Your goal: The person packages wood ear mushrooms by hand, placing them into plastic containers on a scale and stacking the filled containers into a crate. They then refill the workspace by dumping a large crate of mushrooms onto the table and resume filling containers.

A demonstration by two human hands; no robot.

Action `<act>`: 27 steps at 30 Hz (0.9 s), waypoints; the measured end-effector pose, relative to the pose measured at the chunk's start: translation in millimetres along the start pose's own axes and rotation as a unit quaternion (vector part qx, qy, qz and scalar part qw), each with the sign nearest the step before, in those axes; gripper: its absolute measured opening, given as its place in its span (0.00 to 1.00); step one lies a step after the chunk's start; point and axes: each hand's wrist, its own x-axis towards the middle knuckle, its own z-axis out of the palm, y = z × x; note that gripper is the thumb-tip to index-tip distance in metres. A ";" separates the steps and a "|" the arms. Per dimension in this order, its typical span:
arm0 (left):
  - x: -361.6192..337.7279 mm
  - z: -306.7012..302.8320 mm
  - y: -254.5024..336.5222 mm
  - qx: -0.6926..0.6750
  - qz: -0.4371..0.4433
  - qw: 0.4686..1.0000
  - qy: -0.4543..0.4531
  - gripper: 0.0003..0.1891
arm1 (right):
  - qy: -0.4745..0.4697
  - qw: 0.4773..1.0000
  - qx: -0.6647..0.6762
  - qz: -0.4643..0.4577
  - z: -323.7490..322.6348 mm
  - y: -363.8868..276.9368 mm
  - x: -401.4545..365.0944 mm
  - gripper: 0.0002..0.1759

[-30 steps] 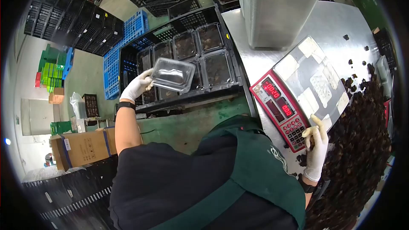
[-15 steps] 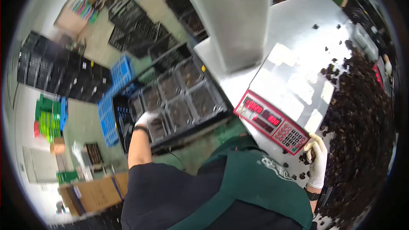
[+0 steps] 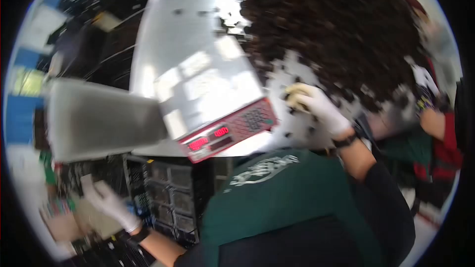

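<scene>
My left hand [image 3: 110, 202], in a white glove, is held out at the lower left with fingers apart and nothing visible in it. To its right is a black crate [image 3: 131, 168] holding several clear plastic boxes [image 3: 170, 195] with dark contents. My right hand [image 3: 319, 108], also gloved, is low over the steel table with its fingers curled; what they hold, if anything, is blurred. Left of it is a red digital weighing scale [image 3: 225, 133] with lit red digits and a shiny, pale-patched platform [image 3: 213, 86]. Loose dark pieces [image 3: 310, 129] lie around the right hand.
A large heap of dark brown, mushroom-like flakes [image 3: 331, 24] covers the far part of the steel table [image 3: 163, 20]. A tall translucent block [image 3: 104, 121], blurred, adjoins the scale. At the right, a co-worker's gloved hand [image 3: 423, 76] is by the heap.
My view has swung right toward the heap. My left hand has left the boxes in the crate and is now outside it. My right hand has moved from the scale's corner to over the table.
</scene>
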 end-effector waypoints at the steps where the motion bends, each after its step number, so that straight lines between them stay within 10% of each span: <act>1: 38.4 -6.5 28.9 -0.027 0.111 0.986 0.124 0.18 | -0.008 1.000 -0.006 -0.006 -3.1 11.6 4.8 0.20; 3: 95.3 -10.7 60.1 0.002 0.213 0.958 0.190 0.19 | -0.007 0.999 -0.031 0.004 -1.3 20.4 0.7 0.20; 6: 143.4 5.3 45.4 -0.021 0.137 0.990 0.004 0.25 | -0.006 0.996 -0.085 -0.027 -2.7 46.4 -7.7 0.21; 13: 212.2 -8.2 16.2 -0.158 -0.044 0.948 -0.272 0.17 | 0.359 0.911 -0.191 -0.069 -61.1 72.4 -47.0 0.15; 23: 187.6 -44.4 106.2 -0.012 0.203 0.948 0.244 0.07 | 0.275 0.788 -0.530 -0.154 -85.0 49.5 -11.8 0.42; 27: 87.1 -11.1 180.0 -0.244 0.207 0.948 0.007 0.06 | 0.248 0.760 -0.582 -0.151 -96.8 59.7 22.5 0.37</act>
